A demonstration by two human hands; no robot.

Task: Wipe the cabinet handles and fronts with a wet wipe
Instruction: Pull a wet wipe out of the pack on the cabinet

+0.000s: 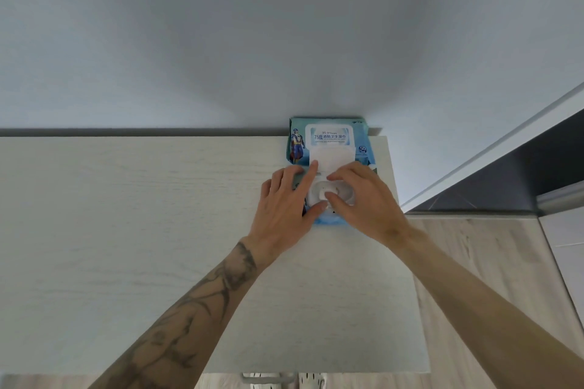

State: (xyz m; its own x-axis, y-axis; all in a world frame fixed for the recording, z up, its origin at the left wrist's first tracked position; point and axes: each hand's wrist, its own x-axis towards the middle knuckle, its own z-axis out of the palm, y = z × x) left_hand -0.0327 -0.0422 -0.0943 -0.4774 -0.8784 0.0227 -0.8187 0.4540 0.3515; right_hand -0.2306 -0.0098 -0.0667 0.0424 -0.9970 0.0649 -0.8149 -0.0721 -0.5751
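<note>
- Currently both hands are on a pack of wipes (330, 220) at the far right corner of the pale wood-grain table (142, 230).
- Pack: blue print, white flip lid (331, 157) standing open at the far side, round white opening (344, 196) facing up.
- Left hand (284, 205): fingers straight and spread, palm down on the left part of the pack. Forefinger (313, 167) reaches out to touch the open lid; thumb (319, 208) lies against the near rim of the opening.
- Right hand (363, 199): comes in from the right, fingers curled over the opening. Thumb and forefinger pinch the small white tuft of wet wipe (321, 193) poking out at the middle. The other fingers are hidden behind the hand; cannot tell how they lie.
- What looks like a second pack (297, 148) of the same print lies just behind the first, touching the grey-blue wall (221, 41), its lid closed, label upward.
- Right of the table: wood-look floor (474, 262).
- My left forearm (189, 309) shows dark tattoo lines.
</note>
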